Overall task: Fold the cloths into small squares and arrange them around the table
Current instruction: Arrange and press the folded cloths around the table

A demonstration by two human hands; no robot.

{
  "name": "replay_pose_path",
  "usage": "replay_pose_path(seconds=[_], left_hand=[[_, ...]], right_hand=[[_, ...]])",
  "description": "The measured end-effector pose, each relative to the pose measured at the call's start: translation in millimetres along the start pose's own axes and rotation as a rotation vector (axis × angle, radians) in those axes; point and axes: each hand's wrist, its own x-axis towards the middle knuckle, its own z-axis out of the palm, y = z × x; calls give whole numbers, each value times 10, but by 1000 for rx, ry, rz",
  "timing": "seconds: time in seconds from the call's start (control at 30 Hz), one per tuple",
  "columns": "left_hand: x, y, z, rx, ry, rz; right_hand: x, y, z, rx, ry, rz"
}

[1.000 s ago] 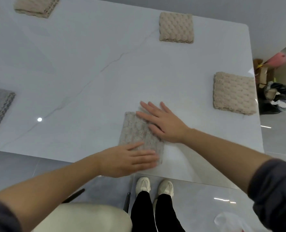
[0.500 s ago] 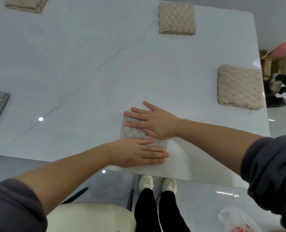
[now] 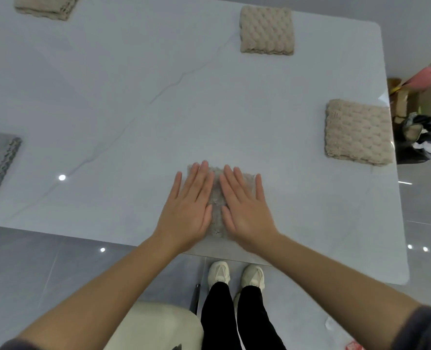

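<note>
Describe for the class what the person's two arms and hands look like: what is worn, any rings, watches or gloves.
The left hand and right hand are bare: no gloves, rings or watch show. The forearms are uncovered. The left sleeve and right sleeve are dark grey, pushed up towards the elbows.

A glossy grey tiled floor [image 3: 32, 261] carried a pair of white sneakers [image 3: 218, 274] under black trouser legs [image 3: 217, 319]. Just left of them stood a cream cushioned chair seat [image 3: 153, 327]. Toward the floor's right side sat a black bag of clutter [image 3: 421, 140], with a brown cardboard box [image 3: 401, 102] and a blurred pink object [image 3: 421, 79] beyond it
</note>
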Motion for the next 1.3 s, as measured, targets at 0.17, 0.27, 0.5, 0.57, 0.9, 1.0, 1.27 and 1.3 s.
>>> replay_pose_path(seconds=[0.17,0.27,0.5,0.57,0.9,1.0,1.27,1.3], left_hand=[[14,25,170,36,-66,-64],[16,54,163,44,-80,-66],[-8,299,-41,-59,-55,-195],[13,456,-74,-83,-47,-224],[488,1622,92,-221,-97,-359],[709,2133,242,-247,-95,-430],[1236,3184,471,-355,5,-686],[1270,3268,488,-366,7,-712]], right_hand=[[-33,-43,127,-58,7,72],[-30,-32,97,-87,-24,60],[-141,219,-164,-7,-86,111],[-203,381,-250,-16,-115,127],[-551,1424,-657,-48,-263,100],[-735,1875,-765,-39,-288,42],[-1109,3012,-986,-45,-249,-198],[-1114,3086,-1017,-15,-235,-237]])
